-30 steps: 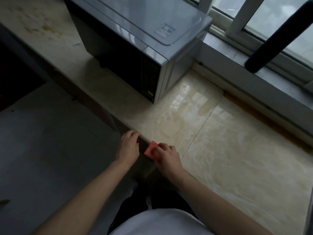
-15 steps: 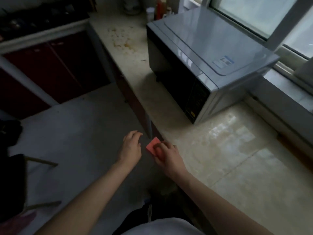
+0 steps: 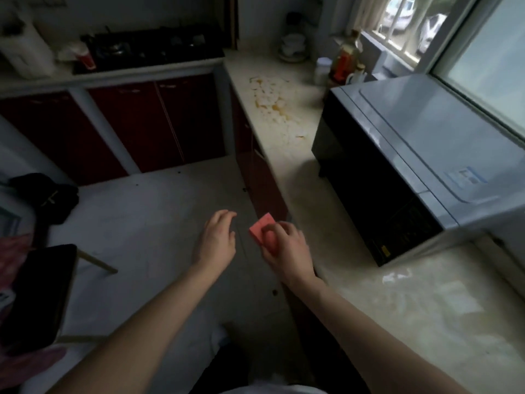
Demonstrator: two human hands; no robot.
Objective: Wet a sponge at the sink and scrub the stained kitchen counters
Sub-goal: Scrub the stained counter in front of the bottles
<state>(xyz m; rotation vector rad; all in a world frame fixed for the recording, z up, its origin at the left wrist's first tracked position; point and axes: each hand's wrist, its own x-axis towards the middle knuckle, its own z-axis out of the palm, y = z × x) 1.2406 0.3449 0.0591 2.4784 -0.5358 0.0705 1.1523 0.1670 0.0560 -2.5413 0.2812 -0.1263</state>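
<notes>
Pink sponge (image 3: 262, 229) pinched in right hand (image 3: 287, 251), fingers curled over its top, held just off the near edge of the counter (image 3: 301, 177), above the floor. Left hand (image 3: 217, 240) beside it, fingers loosely extended, holding nothing. Yellowish stain (image 3: 270, 100) sits farther along the counter, beyond the microwave (image 3: 412, 155).

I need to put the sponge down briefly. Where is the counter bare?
Widest: the counter nearer than the microwave, up to the window sill. Also the narrow strip between microwave door and counter edge. Past the microwave lies the stain; the far corner is crowded with bottles and bowls.
</notes>
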